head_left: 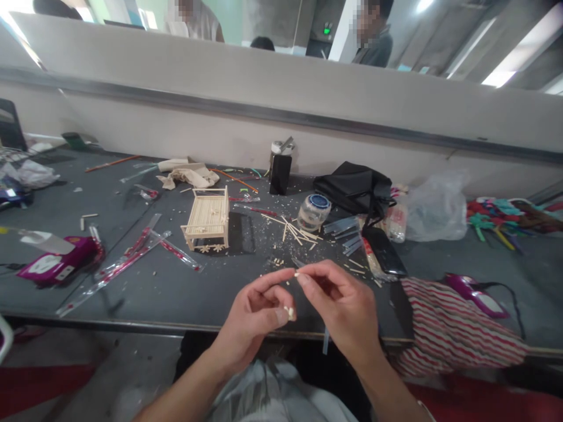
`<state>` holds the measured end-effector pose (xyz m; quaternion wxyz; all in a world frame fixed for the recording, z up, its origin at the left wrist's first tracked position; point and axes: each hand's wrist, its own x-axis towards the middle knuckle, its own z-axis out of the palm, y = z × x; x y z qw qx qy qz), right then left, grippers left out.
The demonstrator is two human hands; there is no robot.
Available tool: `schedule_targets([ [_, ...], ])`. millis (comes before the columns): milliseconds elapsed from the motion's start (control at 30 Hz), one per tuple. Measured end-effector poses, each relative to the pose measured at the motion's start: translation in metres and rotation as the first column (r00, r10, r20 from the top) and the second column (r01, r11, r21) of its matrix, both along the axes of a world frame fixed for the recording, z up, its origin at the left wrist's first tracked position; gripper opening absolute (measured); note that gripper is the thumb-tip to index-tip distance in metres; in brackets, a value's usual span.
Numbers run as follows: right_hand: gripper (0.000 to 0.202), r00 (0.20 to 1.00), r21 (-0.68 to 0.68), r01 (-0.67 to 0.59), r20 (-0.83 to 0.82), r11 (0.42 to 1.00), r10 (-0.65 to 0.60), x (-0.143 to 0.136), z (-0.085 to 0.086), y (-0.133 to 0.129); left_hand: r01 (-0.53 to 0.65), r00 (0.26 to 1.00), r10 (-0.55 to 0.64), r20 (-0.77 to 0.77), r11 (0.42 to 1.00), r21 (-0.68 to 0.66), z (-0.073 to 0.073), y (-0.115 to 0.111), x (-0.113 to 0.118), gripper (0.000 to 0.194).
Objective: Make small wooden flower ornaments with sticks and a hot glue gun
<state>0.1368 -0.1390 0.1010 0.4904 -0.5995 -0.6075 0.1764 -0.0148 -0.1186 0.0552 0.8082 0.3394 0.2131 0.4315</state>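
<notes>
My left hand (259,308) pinches a small pale wooden piece (289,312) between thumb and a curled finger, with its index finger stretched toward the other hand. My right hand (338,299) has thumb and index finger closed on a tiny pale bit (298,274), right at the tip of the left index finger. Both hands are over the table's front edge. Beyond them on the dark table stands a small wooden stick-built bed model (206,214). To its right, thin wooden sticks (292,231) lie scattered beside a glass jar with a blue lid (314,212).
A black phone (280,174) stands upright near the wall; another phone (386,251) lies at right. Clear plastic strips (109,272) and a purple device (57,261) are at left. A striped cloth (457,328) hangs over the front edge. People (373,35) are beyond the partition.
</notes>
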Motion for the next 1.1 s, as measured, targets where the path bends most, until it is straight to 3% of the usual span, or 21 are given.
schedule_targets([
  [300,0.009,0.995,0.010,-0.094,0.042,0.996,0.093,-0.003,0.006,-0.028,-0.088,0.992,0.097,0.077,0.990,-0.111,0.001,0.005,0.001,0.054],
  [567,0.008,0.985,0.065,-0.102,0.146,0.993,0.091,-0.006,-0.004,-0.031,-0.137,0.990,0.138,0.009,0.990,-0.037,0.003,0.001,0.004,0.056],
  [1100,0.008,0.977,0.118,-0.109,0.197,0.987,0.085,-0.007,-0.006,-0.030,-0.178,0.984,0.177,0.034,0.983,0.048,0.001,0.001,0.005,0.053],
])
